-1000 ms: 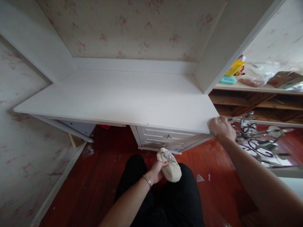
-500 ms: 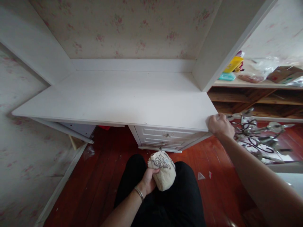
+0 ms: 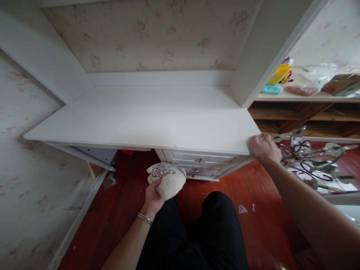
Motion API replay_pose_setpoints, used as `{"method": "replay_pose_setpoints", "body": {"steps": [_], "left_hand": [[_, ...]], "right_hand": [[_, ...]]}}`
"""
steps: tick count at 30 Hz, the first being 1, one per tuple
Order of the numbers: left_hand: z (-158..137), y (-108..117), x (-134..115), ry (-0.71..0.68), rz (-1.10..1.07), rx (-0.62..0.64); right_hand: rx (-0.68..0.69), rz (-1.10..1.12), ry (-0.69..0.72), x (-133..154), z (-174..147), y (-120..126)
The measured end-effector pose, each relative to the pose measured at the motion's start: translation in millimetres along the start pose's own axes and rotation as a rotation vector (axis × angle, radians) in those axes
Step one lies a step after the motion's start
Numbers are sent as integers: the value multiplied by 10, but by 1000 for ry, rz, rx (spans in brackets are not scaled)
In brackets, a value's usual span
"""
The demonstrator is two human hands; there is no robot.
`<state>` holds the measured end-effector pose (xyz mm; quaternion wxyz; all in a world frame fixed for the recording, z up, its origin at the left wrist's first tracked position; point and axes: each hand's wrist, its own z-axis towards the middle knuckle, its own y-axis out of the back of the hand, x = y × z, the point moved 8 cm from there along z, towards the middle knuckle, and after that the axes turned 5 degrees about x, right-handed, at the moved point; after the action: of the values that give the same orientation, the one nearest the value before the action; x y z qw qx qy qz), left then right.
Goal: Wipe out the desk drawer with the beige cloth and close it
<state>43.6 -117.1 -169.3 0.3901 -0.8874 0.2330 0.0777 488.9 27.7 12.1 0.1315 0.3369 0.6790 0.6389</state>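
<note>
A bunched cream cloth [image 3: 168,185] with a grey printed pattern is in my left hand [image 3: 154,197], thumb on top and the other fingers hidden beneath it. The bundle is held in front of the white desk [image 3: 157,116], just below its front edge and above my left knee. My right hand [image 3: 266,148] is closed over the desk's front right corner, its fingers curled with the knuckles up. Under that end of the desktop are white drawers [image 3: 201,160] with small round knobs, pushed in.
A chandelier [image 3: 312,161] with curved arms stands right of my right forearm. Behind it, a wooden shelf unit [image 3: 298,98] carries plastic bags, a yellow item and a box [image 3: 341,84]. Plastic scraps [image 3: 242,209] lie on the red wood floor [image 3: 264,228]. A papered wall [image 3: 36,180] borders the left.
My left hand has carried the cloth left and up, from between my knees towards the desk front. My right hand stays on the desk corner. The view has shifted slightly.
</note>
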Motion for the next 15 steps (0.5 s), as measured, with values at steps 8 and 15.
{"method": "replay_pose_setpoints", "body": {"steps": [8,15], "left_hand": [[-165,-1121,-135,-181,-114,236],[-230,-1750,788,3,-102,284]], "right_hand": [[-6,4,5,-8,22,-14],[-14,7,16,-10,42,-20]]}}
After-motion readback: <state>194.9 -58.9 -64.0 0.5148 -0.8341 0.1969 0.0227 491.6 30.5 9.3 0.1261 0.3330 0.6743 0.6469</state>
